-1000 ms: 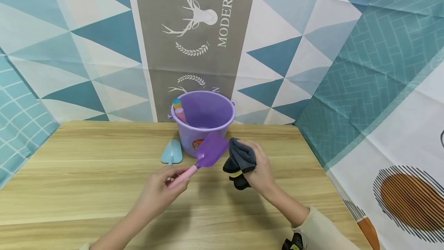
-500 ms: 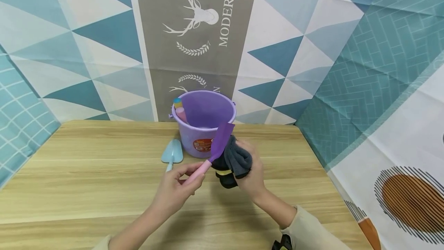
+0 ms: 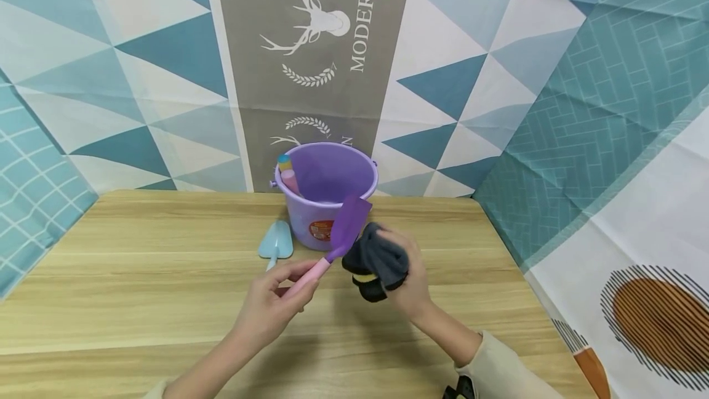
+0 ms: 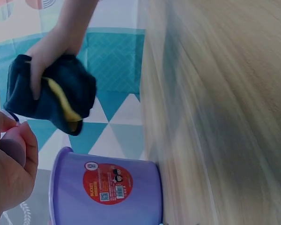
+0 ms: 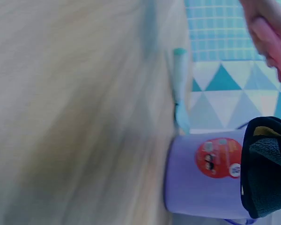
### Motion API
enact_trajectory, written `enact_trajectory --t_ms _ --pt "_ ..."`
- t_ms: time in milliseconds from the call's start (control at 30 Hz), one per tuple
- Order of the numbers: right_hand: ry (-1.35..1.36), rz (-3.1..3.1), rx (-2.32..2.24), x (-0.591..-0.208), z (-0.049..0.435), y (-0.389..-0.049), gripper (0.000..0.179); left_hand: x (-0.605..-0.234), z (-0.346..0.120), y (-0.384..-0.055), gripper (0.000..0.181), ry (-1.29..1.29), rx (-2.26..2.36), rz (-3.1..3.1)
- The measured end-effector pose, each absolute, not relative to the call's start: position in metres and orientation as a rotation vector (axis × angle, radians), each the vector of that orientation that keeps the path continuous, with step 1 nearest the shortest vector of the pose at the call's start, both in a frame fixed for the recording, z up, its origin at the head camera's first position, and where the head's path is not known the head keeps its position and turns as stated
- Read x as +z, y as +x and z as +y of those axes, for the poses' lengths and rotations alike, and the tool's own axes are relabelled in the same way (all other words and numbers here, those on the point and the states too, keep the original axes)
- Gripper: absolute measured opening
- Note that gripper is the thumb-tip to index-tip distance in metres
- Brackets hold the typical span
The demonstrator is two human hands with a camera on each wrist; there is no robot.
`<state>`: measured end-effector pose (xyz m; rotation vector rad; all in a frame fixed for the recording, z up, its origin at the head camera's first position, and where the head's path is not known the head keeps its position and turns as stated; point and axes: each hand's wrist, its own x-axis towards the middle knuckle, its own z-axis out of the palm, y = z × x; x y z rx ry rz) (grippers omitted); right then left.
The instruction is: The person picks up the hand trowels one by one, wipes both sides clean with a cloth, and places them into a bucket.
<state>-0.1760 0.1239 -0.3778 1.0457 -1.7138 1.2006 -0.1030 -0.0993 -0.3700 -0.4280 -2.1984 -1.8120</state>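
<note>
My left hand [image 3: 270, 302] grips the pink handle of a toy shovel [image 3: 348, 225], whose purple blade points up and away in front of the bucket. My right hand [image 3: 411, 279] holds a bunched dark grey cloth [image 3: 385, 256] with black and yellow parts, close to the right of the blade. Both things are held above the table, as the left wrist view shows for the cloth [image 4: 51, 96]. Behind them stands a purple bucket [image 3: 301, 217] with a red label; a pink handle and a yellow-and-blue one lean inside it at the left.
A light blue toy shovel [image 3: 276, 241] lies on the wooden table [image 3: 138, 288], left of the bucket. Patterned cloth hangings [image 3: 443, 91] rise behind the table and along both sides.
The left hand has moved right and slightly up, turning the shovel so its blade looks narrower. The cloth swung left, then slightly right, staying beside the blade.
</note>
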Motion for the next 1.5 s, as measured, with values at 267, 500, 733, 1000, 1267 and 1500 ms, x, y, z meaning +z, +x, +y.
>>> enact_trajectory --t_ms 267,500,733,1000,1267,1500 --pt "0.902 -1.670 1.266 -0.364 0.125 -0.177 0.042 -0.374 -0.096 -0.101 0.025 -0.539 -1.767 -2.147" --pt "0.942 -1.562 1.250 -0.359 0.118 -0.171 0.042 -0.369 -0.087 -0.100 0.026 -0.601 -1.802 -2.112" --pt "1.124 -1.444 1.233 -0.371 0.113 -0.171 0.041 -0.364 -0.087 -0.101 0.024 -0.614 -1.811 -2.086" --pt "1.280 -1.505 0.977 -0.385 0.115 -0.170 0.035 -0.363 -0.091 -0.101 0.026 -0.608 -1.788 -2.056" --pt "1.135 -1.530 1.188 -0.377 0.126 -0.176 0.038 -0.367 -0.097 -0.099 0.028 -0.580 -1.784 -2.092" --pt "1.110 -1.405 1.511 -0.353 0.121 -0.176 0.040 -0.368 -0.094 -0.097 0.029 -0.616 -1.879 -2.092"
